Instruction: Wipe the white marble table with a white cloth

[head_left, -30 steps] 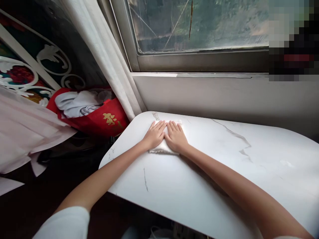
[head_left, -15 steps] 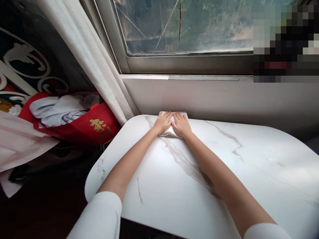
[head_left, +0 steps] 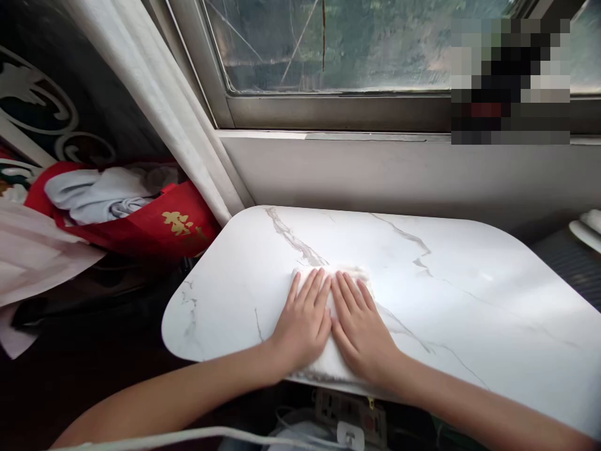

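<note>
A white cloth (head_left: 328, 366) lies flat on the white marble-patterned table (head_left: 225, 275), close to its near edge. Pressed on the cloth's left half is my left hand (head_left: 303, 322), palm down with fingers stretched out. My right hand (head_left: 361, 329) rests the same way on the right half, its thumb by my left thumb. Neither hand's fingers wrap round the cloth. The palms hide much of the cloth's middle.
A red bag (head_left: 141, 228) holding pale clothes stands left of the table, beside a white curtain (head_left: 154, 81). The window wall (head_left: 352, 169) borders the far edge. Below the near edge are a power strip (head_left: 350, 413) and a white cable (head_left: 197, 433).
Both hands have drawn the cloth from the table's far edge by the wall back toward me, to the near edge. The power strip and cable have come into view.
</note>
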### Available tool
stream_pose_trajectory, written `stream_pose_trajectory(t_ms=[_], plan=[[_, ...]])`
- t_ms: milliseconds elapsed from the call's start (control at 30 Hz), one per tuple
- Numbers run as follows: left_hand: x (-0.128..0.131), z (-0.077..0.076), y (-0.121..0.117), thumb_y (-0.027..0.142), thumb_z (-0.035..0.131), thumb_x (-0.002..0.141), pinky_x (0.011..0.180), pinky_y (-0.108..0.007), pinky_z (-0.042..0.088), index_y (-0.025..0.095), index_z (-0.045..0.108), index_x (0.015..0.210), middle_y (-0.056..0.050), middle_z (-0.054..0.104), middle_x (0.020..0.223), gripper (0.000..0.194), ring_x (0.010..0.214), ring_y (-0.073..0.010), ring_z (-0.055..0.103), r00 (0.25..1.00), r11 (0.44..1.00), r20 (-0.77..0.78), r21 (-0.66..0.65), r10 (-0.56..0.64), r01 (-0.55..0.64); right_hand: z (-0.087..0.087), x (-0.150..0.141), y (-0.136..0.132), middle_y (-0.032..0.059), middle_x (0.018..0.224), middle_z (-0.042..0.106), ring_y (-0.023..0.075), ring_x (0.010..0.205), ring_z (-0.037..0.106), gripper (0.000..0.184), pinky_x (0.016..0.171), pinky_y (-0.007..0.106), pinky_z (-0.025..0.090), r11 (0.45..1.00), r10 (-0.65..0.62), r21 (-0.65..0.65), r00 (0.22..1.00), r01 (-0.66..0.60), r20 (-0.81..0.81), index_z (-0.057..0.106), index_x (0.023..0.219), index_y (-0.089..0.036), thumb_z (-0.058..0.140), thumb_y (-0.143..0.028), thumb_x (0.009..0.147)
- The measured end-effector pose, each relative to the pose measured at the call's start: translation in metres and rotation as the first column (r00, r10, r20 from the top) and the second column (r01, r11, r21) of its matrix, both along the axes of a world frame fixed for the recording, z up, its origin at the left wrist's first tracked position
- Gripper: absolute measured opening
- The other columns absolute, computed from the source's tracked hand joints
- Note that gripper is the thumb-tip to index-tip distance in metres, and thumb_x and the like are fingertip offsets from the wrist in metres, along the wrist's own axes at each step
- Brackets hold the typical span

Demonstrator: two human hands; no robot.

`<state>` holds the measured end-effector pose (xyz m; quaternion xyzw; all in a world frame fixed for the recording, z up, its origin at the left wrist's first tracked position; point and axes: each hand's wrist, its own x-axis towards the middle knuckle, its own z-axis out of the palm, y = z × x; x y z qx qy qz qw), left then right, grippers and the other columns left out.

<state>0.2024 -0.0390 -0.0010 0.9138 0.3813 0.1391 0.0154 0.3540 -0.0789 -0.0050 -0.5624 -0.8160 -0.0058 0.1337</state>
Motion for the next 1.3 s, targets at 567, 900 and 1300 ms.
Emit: stream_pose_trajectory(t_ms=[567, 900, 1300], plan=[[0.085, -0.002, 0.148, 0.021, 0.029, 0.092, 0.114, -0.041, 0.007, 0.006, 0.031, 0.14, -0.011, 0.029, 0.148, 0.051, 0.137, -0.0188, 0.022, 0.998, 0.997, -0.051, -0.057, 0.048, -0.051, 0.003, 0.061, 0.148, 0.0131, 0.149, 0.027, 0.0215, 0.138, 0.019, 0.057, 0.113, 0.045, 0.009, 0.968, -0.239, -0.082, 0.971, 0.238, 0.002, 0.029, 0.141, -0.002, 0.022, -0.025, 0.09], [0.139, -0.006, 0.212, 0.019, 0.028, 0.092, 0.113, -0.04, 0.011, 0.012, 0.038, 0.137, -0.009, 0.036, 0.145, 0.047, 0.135, -0.0181, 0.028, 0.994, 0.995, -0.019, 0.005, 0.103, -0.103, 0.0, 0.104, 0.211, 0.0115, 0.145, 0.036, 0.0196, 0.135, 0.028, 0.054, 0.111, 0.041, 0.016, 0.944, -0.331, 0.011, 0.943, 0.331, -0.022, 0.037, 0.138, -0.005, 0.023, -0.021, 0.089], [0.118, -0.008, 0.091, 0.022, 0.026, 0.094, 0.114, -0.044, 0.008, 0.008, 0.034, 0.139, -0.011, 0.031, 0.147, 0.048, 0.137, -0.0207, 0.023, 0.998, 0.998, 0.008, 0.01, 0.055, -0.055, -0.001, 0.097, 0.088, 0.0125, 0.149, 0.027, 0.0222, 0.138, 0.019, 0.055, 0.113, 0.044, 0.015, 0.974, -0.228, 0.005, 0.97, 0.228, 0.084, 0.029, 0.142, -0.004, 0.023, -0.024, 0.091]])
